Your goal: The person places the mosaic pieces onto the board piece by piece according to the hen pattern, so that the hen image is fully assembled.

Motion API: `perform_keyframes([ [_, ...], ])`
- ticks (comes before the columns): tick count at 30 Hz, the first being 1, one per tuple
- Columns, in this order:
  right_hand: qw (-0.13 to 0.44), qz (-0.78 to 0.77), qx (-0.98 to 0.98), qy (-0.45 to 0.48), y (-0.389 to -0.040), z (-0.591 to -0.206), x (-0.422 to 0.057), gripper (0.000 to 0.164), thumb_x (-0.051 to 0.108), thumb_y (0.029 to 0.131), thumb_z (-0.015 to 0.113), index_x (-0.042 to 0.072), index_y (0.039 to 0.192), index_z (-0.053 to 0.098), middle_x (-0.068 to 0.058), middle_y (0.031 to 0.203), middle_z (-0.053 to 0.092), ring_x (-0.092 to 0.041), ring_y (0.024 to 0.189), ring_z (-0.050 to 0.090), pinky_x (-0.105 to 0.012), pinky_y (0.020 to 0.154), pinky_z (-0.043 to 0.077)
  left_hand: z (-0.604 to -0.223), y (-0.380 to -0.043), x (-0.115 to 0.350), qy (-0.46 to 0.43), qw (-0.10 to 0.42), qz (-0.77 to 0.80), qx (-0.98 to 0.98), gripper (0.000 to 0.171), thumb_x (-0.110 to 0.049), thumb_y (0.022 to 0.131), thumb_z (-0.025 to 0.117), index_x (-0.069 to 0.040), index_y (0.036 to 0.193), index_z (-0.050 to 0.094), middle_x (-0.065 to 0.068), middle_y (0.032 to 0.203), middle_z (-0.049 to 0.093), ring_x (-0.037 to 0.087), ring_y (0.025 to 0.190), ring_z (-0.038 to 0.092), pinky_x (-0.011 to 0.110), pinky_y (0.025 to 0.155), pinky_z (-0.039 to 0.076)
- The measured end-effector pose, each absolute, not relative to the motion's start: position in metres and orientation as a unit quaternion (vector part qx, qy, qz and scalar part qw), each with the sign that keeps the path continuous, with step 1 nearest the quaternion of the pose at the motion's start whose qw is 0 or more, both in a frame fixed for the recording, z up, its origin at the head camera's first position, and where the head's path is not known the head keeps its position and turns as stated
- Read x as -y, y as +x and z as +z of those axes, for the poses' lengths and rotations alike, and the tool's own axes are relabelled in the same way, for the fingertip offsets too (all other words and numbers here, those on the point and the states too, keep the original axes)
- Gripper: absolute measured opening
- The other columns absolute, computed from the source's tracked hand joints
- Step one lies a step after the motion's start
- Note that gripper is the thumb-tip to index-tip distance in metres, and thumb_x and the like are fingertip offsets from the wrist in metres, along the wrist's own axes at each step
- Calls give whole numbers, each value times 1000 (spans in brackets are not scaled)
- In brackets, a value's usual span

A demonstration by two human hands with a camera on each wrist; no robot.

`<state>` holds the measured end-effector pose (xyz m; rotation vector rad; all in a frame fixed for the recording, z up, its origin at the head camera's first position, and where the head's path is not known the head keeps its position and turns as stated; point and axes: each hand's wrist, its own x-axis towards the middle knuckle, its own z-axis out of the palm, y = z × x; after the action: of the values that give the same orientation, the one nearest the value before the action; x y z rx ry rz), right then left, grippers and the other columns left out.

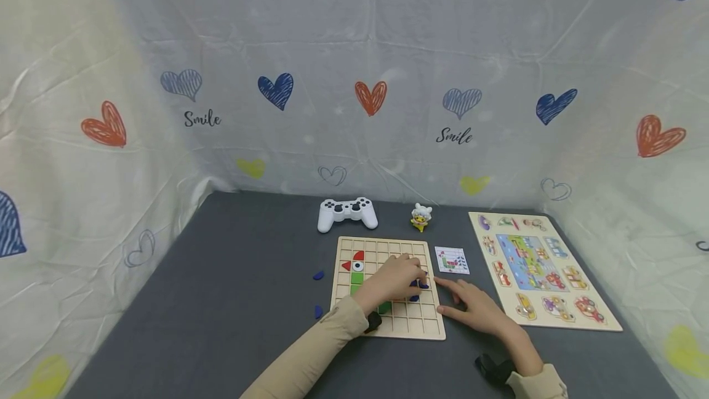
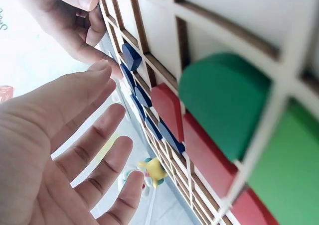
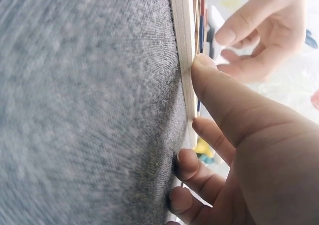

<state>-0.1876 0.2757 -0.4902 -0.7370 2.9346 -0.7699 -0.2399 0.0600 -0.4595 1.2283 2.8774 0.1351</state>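
Note:
A wooden grid board (image 1: 407, 327) lies on the dark cloth, partly covered by my left hand (image 1: 394, 278). That hand is over the blue pieces (image 1: 423, 285) on its right side, fingers spread and nothing held in the left wrist view. A dark green rounded piece (image 2: 222, 98), a light green piece (image 2: 294, 170) and red pieces (image 2: 169, 110) sit in grid cells near it. At the far left of the grid, red pieces (image 1: 359, 255) and a round eye piece (image 1: 357, 266) form a head shape. My right hand (image 1: 473, 308) touches the board's right edge with thumb and index fingertips.
Two loose blue pieces (image 1: 318, 275) lie left of the board. Behind it are a white game controller (image 1: 348, 213) and a small figurine (image 1: 421, 217). A pattern card (image 1: 452, 260) lies to the right, with a picture puzzle board (image 1: 532, 319) beyond it.

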Motion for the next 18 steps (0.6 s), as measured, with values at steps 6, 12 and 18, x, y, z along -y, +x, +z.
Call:
perform_keyframes([
  [6,11,-245,-941,-234,-188,-492,-276,60,47,84,62,18,135,49,6,73,38,-2,59,28,-19,54,24,-455,-232,-46,382,1,64,-922,18,-36,85,66,-30,101,71,-9,107,61,13,99,53,33,81,45],
  [12,13,-235,-946,-225,-189,-493,-276,61,49,83,62,20,135,48,9,73,36,-2,59,27,-19,54,24,-456,-229,-29,379,-10,86,-922,19,-35,86,65,-29,102,71,-9,107,61,11,97,52,32,79,44],
  [18,13,-231,-948,-217,-189,-493,-275,61,49,82,63,20,134,49,10,73,36,-2,60,28,-19,54,24,-453,-224,-10,376,-23,100,-921,17,-32,86,66,-29,101,71,-9,102,60,11,95,52,30,78,45],
])
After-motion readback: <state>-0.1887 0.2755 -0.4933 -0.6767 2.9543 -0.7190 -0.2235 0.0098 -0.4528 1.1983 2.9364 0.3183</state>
